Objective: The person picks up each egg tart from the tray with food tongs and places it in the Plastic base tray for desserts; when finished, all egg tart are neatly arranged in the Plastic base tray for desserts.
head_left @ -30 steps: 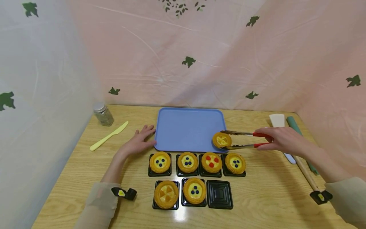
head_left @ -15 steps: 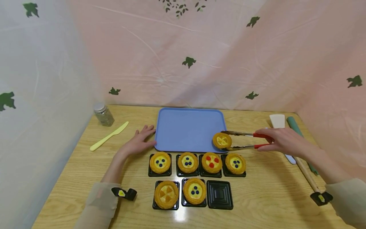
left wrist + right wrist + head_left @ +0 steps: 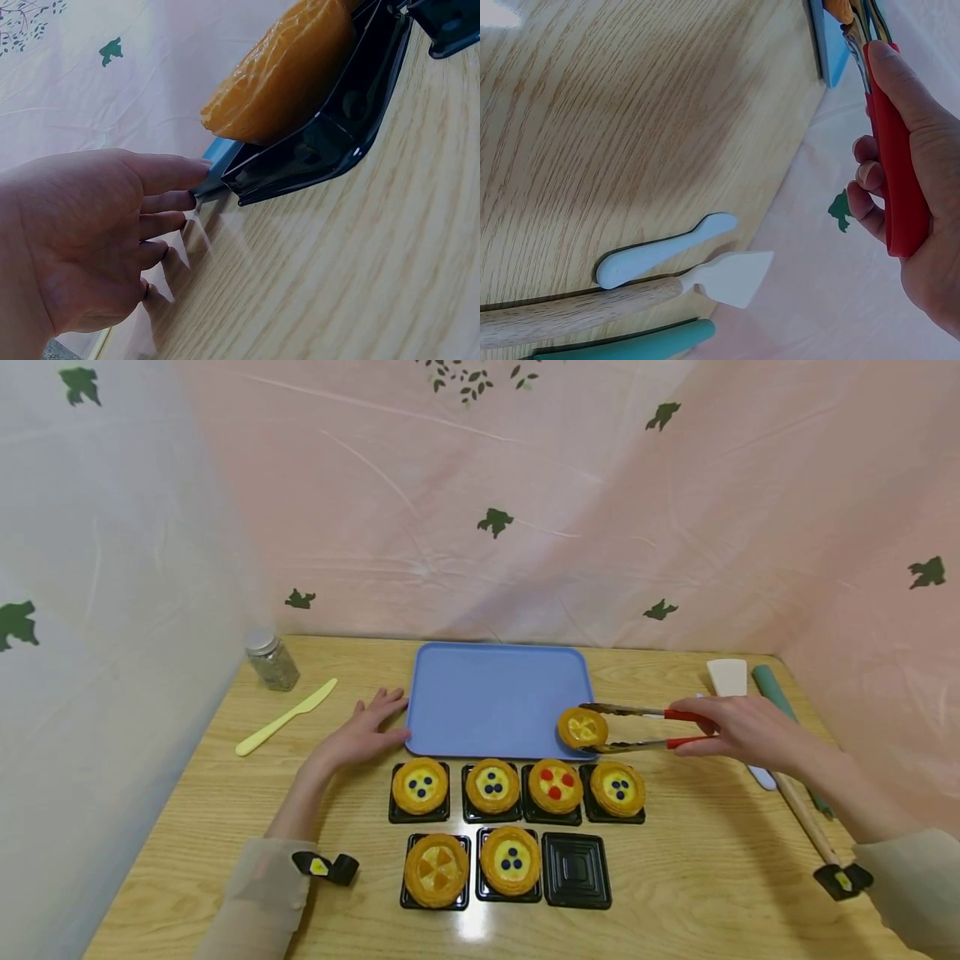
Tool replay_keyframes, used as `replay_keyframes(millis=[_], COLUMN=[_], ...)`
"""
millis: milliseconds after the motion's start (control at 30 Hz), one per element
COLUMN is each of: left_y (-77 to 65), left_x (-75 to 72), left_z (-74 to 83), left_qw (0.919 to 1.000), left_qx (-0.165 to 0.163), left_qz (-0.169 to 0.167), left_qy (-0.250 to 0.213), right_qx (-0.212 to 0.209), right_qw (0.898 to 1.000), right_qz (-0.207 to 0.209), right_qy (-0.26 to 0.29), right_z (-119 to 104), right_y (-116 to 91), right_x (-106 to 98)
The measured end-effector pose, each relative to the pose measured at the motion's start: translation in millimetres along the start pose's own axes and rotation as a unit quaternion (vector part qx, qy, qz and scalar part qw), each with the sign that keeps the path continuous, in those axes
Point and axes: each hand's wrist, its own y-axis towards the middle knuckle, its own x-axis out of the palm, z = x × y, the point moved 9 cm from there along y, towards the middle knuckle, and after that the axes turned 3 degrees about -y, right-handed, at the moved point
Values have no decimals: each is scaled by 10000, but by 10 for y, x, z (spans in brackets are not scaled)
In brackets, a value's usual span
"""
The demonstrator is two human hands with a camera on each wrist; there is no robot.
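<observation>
My right hand (image 3: 738,727) grips red-handled tongs (image 3: 898,165), whose metal tips lie on either side of an egg tart (image 3: 582,728) with pale yellow fruit pieces. That tart sits at the front right corner of the blue tray (image 3: 480,693). My left hand (image 3: 367,729) has its fingers extended, the fingertips at the tray's left edge. In the left wrist view the thumb and forefinger reach the tray's rim, close behind a black plastic holder (image 3: 315,154) with a tart (image 3: 277,75) in it.
Several tarts on black holders stand in two rows before the tray, among them a red-topped tart (image 3: 555,786). A bare black holder (image 3: 577,870) ends the front row. Left are a yellow knife (image 3: 288,716) and a jar (image 3: 272,662); right, a white spatula (image 3: 735,277), pale blue knife (image 3: 664,251) and green-handled tool (image 3: 630,342).
</observation>
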Motion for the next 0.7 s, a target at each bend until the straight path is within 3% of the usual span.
replay_keyframes(millis=[233,467,600,700], left_y=[15,19,13,2], left_x=[31,43,24,-6], left_z=[6,4,-5,-7], left_qw=[10000,10000,10000,10000], left_qx=[-4,25,41,36], left_qz=[-21,-42,-11,29], left_qy=[-30,-65,-87,-48], right_qx=[-55,-245,-573,-1062], right_qw=[9998,9989,9960,9888], right_qz=[160,391,682,1041], right_qy=[-81,-108,46,144], right_z=[-16,-73,-193,-362], right_y=[-48,-173,-295,-388], right_x=[-65,-292,-489,-632])
